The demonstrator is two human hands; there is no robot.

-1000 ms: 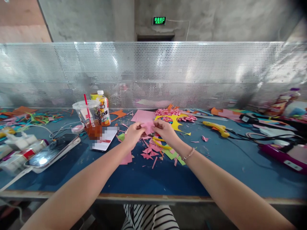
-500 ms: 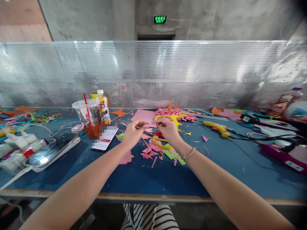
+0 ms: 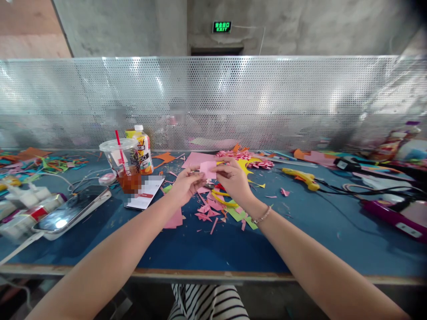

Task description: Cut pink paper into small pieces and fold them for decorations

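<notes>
both hands meet over the middle of the blue table point(image 3: 207, 249), a little above its surface. the left hand point(image 3: 185, 184) pinches the left edge of a small pink paper piece point(image 3: 207, 169) between thumb and fingertips, and the right hand point(image 3: 233, 178) pinches its right edge the same way, so both are narrowly closed on the one sheet. the paper stands nearly upright between them, held in the air, above the pile of pink scraps point(image 3: 208, 209) and just on the near side of the flat pink sheet point(image 3: 198, 160).

judging from the grips, the step is a fold or crease of this little square. to do it well, the edges should be lined up before any pressure goes on, and the thumbs should keep close to the fold line so the thin paper does not bow or slip. a light pinch is enough; a hard one could crumple the corners. running a fingertip along the crease from the middle outward should set it sharp.

the yellow-handled scissors point(image 3: 224, 199) lie under the right hand among the scraps, so lowering the paper there risks snagging it. the drink cup point(image 3: 122, 164) stands well to the left, beside a phone point(image 3: 71, 212), and a yellow glue gun point(image 3: 300, 177) lies to the right, all clear of the hands.
</notes>
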